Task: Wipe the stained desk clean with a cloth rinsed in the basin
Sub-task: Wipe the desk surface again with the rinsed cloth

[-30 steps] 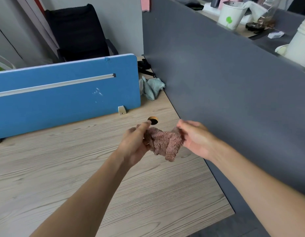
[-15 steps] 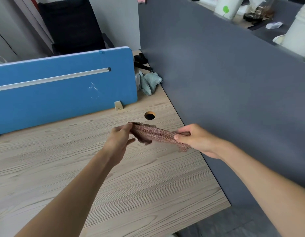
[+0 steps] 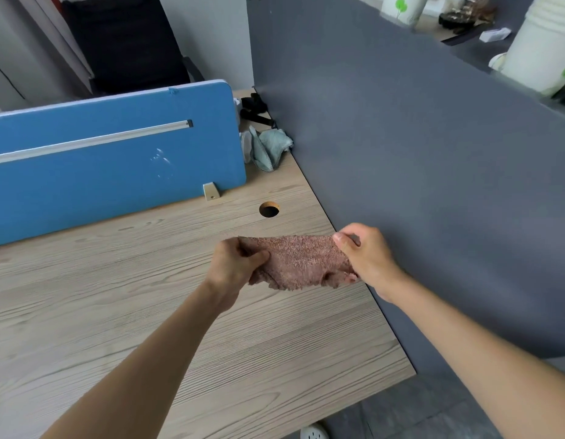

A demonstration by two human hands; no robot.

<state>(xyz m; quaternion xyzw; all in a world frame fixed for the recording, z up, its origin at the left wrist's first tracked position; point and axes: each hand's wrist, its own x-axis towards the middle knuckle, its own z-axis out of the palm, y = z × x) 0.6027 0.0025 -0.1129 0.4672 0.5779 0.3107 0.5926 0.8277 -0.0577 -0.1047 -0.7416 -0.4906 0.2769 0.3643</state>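
Cloth [image 3: 301,261], bunched a second before, was stretched flat over the table [image 3: 116,296], left hand [image 3: 233,267] and right hand [image 3: 366,258] each pinching an end, seemingly ready to wipe.

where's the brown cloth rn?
Head view, right of centre: the brown cloth is stretched between the left hand and right hand, above the desk, on the near side of the cable hole, beside the grey partition.

An office: a wood-grain bench [image 3: 116,312] with a cable hole [image 3: 269,209], fenced by a blue divider screen [image 3: 100,166] and a grey partition [image 3: 433,185], a black office chair [image 3: 126,42] behind.
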